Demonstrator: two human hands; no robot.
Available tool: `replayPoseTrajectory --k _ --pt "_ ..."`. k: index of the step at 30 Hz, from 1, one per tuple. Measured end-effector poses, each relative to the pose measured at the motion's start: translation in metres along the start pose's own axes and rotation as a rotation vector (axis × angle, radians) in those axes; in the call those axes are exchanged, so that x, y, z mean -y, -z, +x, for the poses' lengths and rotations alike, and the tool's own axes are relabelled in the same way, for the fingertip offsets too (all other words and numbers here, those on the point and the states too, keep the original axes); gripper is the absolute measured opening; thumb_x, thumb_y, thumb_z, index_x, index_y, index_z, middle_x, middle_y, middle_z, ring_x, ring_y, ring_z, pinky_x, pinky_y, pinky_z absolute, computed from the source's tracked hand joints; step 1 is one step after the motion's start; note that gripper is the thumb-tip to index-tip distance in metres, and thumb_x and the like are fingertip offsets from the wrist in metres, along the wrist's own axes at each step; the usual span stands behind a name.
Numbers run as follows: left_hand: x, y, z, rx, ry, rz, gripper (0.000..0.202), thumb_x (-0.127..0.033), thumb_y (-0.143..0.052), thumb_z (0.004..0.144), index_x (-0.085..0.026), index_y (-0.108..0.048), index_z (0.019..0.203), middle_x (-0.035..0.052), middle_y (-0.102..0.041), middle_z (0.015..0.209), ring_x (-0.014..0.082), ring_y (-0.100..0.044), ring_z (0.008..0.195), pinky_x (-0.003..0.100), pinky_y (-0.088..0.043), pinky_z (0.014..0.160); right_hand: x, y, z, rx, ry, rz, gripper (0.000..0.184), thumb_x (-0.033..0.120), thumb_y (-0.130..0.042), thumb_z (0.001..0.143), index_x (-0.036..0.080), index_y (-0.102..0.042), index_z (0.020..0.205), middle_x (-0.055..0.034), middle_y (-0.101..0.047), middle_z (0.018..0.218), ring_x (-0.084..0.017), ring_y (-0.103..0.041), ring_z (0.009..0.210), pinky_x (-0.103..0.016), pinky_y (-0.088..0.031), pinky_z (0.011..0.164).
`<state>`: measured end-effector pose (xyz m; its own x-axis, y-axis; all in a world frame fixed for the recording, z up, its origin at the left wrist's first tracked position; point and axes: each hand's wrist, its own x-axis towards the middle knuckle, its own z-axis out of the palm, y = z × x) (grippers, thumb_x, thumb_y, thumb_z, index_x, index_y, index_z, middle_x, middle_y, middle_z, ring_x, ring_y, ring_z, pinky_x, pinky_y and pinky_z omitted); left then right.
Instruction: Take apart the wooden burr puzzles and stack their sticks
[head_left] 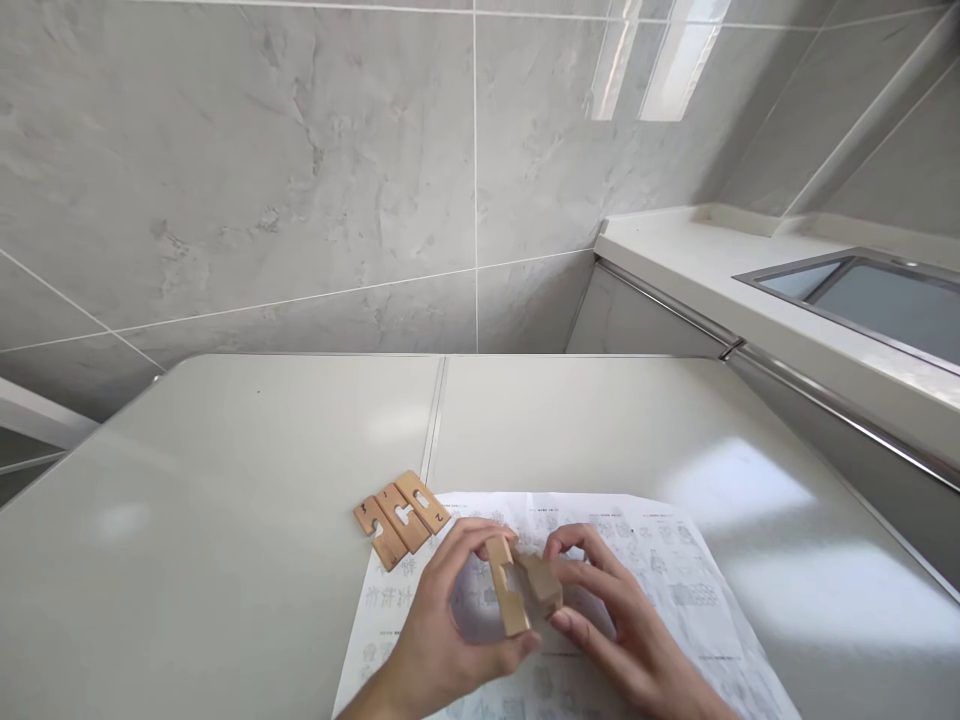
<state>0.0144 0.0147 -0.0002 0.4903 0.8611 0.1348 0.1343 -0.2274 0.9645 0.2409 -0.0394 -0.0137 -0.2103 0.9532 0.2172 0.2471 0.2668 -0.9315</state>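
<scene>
My left hand (pixel 450 625) grips a notched wooden puzzle piece (pixel 508 588) by its two ends, between thumb and fingers. Just to its right, my right hand (pixel 615 620) pinches a second wooden puzzle piece (pixel 541 583), which is blurred and turned at an angle. The two pieces are close together; whether they touch I cannot tell. Beyond my left hand, three flat wooden pieces (pixel 401 520) with cut-outs and dark marks lie side by side, partly on the paper's corner.
A large printed sheet (pixel 675 560) with small diagrams lies under my hands on the white folding table (pixel 225 500). Grey tiled wall (pixel 375 150) stands behind it. To the right runs a counter (pixel 675 250) with a sink (pixel 870 290).
</scene>
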Motion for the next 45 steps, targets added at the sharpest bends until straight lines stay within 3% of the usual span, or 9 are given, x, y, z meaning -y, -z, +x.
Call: replayPoseTrajectory --k 3,6,13,21,25,30,36,41,45 --pt "0.002 0.002 -0.001 -0.07 0.018 0.244 0.056 -0.034 -0.09 0.085 -0.035 -0.062 0.134 0.0071 -0.064 0.134 0.0327 -0.066 0.127 0.049 -0.058 0.109 -0.01 -0.003 0.0 -0.154 -0.05 -0.154 0.014 0.035 -0.055 0.113 0.029 -0.067 0.112 -0.0087 -0.061 0.117 -0.028 -0.066 0.11 -0.04 -0.058 0.093" --pt "0.01 0.001 -0.004 -0.062 -0.029 0.483 0.061 -0.031 -0.09 0.086 -0.034 -0.058 0.138 0.0097 -0.063 0.139 0.0356 -0.065 0.131 0.053 -0.059 0.108 -0.022 -0.007 0.0 -0.272 -0.09 -0.352 0.008 0.032 -0.061 0.109 0.028 -0.066 0.104 -0.0088 -0.064 0.115 -0.03 -0.066 0.107 -0.045 -0.058 0.09" --pt "0.025 -0.003 -0.008 -0.092 -0.123 0.787 0.06 -0.039 -0.089 0.089 -0.027 -0.058 0.139 0.0156 -0.063 0.146 0.0433 -0.06 0.138 0.06 -0.061 0.107 -0.035 -0.014 -0.001 -0.304 -0.03 -0.546 0.009 0.031 -0.061 0.11 0.028 -0.062 0.102 -0.0093 -0.066 0.112 -0.033 -0.063 0.106 -0.051 -0.057 0.088" --pt "0.022 -0.006 -0.008 -0.055 -0.155 0.795 0.07 -0.032 -0.085 0.092 -0.026 -0.051 0.154 0.014 -0.068 0.143 0.0389 -0.068 0.133 0.056 -0.063 0.109 -0.033 -0.015 -0.003 -0.237 0.02 -0.549 0.004 0.031 -0.064 0.108 0.028 -0.063 0.111 -0.0102 -0.068 0.115 -0.034 -0.064 0.11 -0.053 -0.06 0.09" --pt "0.024 -0.006 -0.009 -0.034 -0.138 0.762 0.071 -0.036 -0.084 0.095 -0.029 -0.048 0.156 0.012 -0.07 0.142 0.0381 -0.068 0.133 0.057 -0.062 0.11 -0.03 -0.014 -0.003 -0.167 0.078 -0.527 0.021 0.025 -0.062 0.109 0.028 -0.065 0.129 -0.0113 -0.071 0.122 -0.034 -0.064 0.116 -0.053 -0.061 0.095" --pt "0.024 -0.004 -0.009 0.004 -0.133 0.692 0.073 -0.034 -0.083 0.097 -0.031 -0.043 0.158 0.0109 -0.07 0.143 0.0355 -0.067 0.134 0.055 -0.063 0.11 -0.024 -0.015 -0.002 -0.072 0.151 -0.496 0.026 0.02 -0.06 0.109 0.026 -0.065 0.134 -0.0116 -0.073 0.128 -0.033 -0.065 0.12 -0.053 -0.06 0.1" --pt "0.02 -0.003 -0.008 0.007 -0.178 0.635 0.067 -0.03 -0.081 0.099 -0.033 -0.047 0.156 0.0078 -0.072 0.14 0.0321 -0.07 0.131 0.05 -0.064 0.108 -0.015 -0.014 0.002 -0.003 0.181 -0.426 0.037 0.015 -0.057 0.109 0.029 -0.064 0.142 -0.0097 -0.074 0.126 -0.032 -0.066 0.115 -0.052 -0.061 0.094" --pt "0.015 -0.003 -0.006 0.009 -0.183 0.614 0.072 -0.014 -0.082 0.09 -0.033 -0.051 0.151 0.0069 -0.074 0.132 0.0309 -0.072 0.124 0.047 -0.065 0.103 -0.012 -0.01 0.004 0.006 0.22 -0.407 0.033 0.013 -0.056 0.109 0.029 -0.069 0.134 -0.0082 -0.075 0.121 -0.029 -0.068 0.109 -0.049 -0.061 0.091" --pt "0.008 -0.003 -0.007 0.014 -0.131 0.596 0.07 -0.016 -0.082 0.087 -0.031 -0.054 0.148 0.0075 -0.074 0.128 0.0305 -0.073 0.12 0.045 -0.067 0.099 -0.012 -0.008 0.004 0.006 0.201 -0.385 0.023 0.015 -0.054 0.111 0.027 -0.074 0.113 -0.0069 -0.078 0.112 -0.027 -0.071 0.104 -0.046 -0.06 0.09"
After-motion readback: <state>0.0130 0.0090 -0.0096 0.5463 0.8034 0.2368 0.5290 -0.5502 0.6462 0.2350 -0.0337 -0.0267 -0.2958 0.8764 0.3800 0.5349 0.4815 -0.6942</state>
